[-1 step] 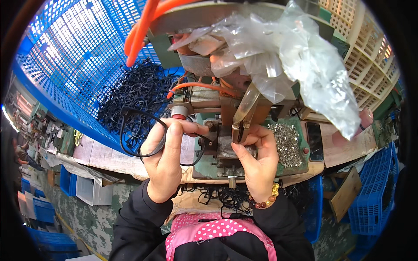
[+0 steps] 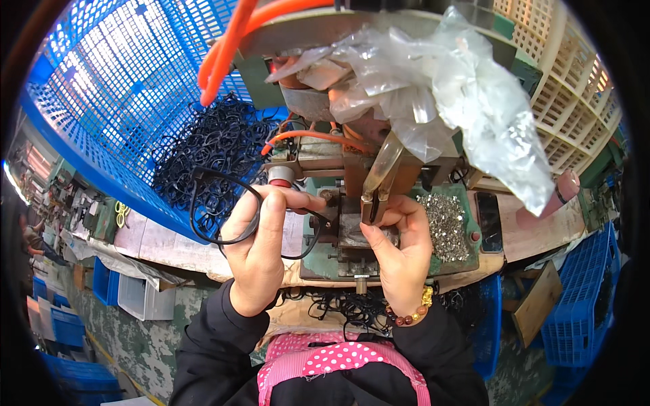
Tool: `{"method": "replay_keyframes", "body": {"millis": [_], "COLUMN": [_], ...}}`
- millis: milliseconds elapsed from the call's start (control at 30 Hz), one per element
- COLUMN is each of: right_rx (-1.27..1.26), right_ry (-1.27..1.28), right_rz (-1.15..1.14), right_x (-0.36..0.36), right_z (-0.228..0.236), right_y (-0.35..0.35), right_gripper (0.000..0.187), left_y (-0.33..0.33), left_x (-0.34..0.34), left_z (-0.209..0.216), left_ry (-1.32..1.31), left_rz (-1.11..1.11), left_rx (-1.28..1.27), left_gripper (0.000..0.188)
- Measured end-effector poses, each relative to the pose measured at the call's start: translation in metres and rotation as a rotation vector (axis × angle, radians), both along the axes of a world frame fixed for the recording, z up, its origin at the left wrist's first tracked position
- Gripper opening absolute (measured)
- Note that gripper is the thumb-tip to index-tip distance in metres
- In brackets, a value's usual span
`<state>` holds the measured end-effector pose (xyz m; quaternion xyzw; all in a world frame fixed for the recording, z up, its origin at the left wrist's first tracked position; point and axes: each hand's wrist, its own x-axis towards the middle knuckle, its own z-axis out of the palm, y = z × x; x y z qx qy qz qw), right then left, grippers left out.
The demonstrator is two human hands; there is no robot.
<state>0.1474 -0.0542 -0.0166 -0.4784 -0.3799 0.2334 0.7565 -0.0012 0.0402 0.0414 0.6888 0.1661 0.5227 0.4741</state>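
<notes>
A looped black cord [image 2: 233, 238] runs through the closed fingers of my left hand [image 2: 261, 237], with its plug-like end near the blue basket. The outstretched index finger points toward the machine [image 2: 352, 233]. In front of that machine, my right hand [image 2: 404, 247] is pinched at the lower end of a two-pronged, tweezer-like tool [image 2: 380, 172] with clear sleeves and metal tips. What lies between thumb and finger there is hidden. A red push button [image 2: 280, 177] sits just beyond my left fingers.
Black cords [image 2: 210, 142] fill a big blue basket [image 2: 95, 155] at left. Small metal pieces [image 2: 443, 227] lie heaped right of my hand, beside a phone [image 2: 489, 220]. A clear plastic bag [image 2: 474, 101] hangs over the machine. More cords [image 2: 349, 308] lie by my lap.
</notes>
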Motion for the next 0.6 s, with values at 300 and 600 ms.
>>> {"method": "replay_keyframes", "body": {"millis": [300,600], "right_rx": [-0.052,-0.102], "right_ry": [-0.343,-0.252], "right_rz": [-0.086,-0.543], "right_x": [0.022,0.086], "right_z": [-0.010,-0.031], "right_y": [-0.014,-0.063], "right_gripper": [0.037,0.029], "left_y": [-0.049,-0.038], "left_x": [-0.004,0.003], "left_z": [-0.019,-0.045], "left_ry": [0.539,0.271], "left_rz": [-0.869,-0.956], "left_rx": [-1.096,-1.322], "left_gripper": [0.036,0.033]}}
